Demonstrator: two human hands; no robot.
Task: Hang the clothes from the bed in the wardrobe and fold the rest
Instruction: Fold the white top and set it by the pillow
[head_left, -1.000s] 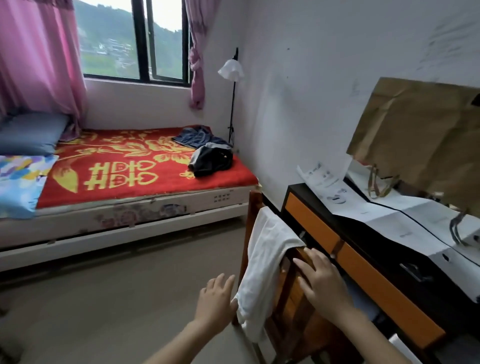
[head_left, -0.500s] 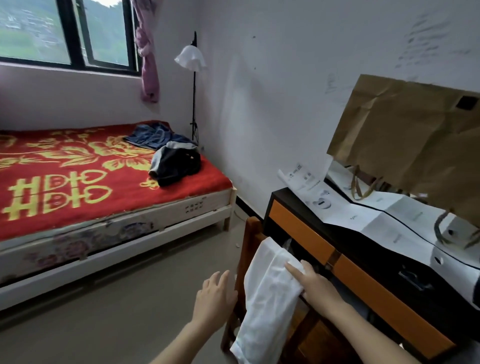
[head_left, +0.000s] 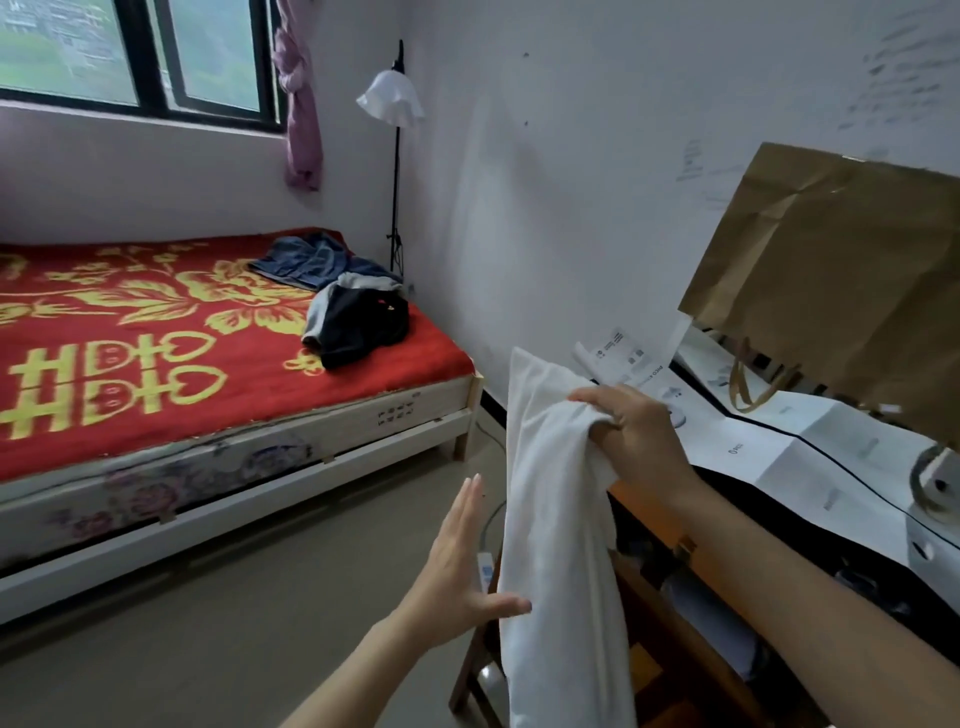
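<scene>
My right hand grips the upper part of a white garment, which hangs down in a long fold in front of a wooden chair. Beside the cloth's left edge my left hand is held flat with straight fingers, its thumb against the fabric. On the bed with the red and yellow cover, a blue denim garment and a black and grey garment lie crumpled near the far right corner. No wardrobe is in view.
A dark desk with orange drawer fronts stands at the right, with white paper sheets and a brown paper bag on top. A floor lamp stands in the corner by the bed. Bare floor lies between bed and chair.
My right hand closed on the white garment and lifted it off the chair back. The left hand rose beside the cloth. The view turned right, so the bed shifted left.
</scene>
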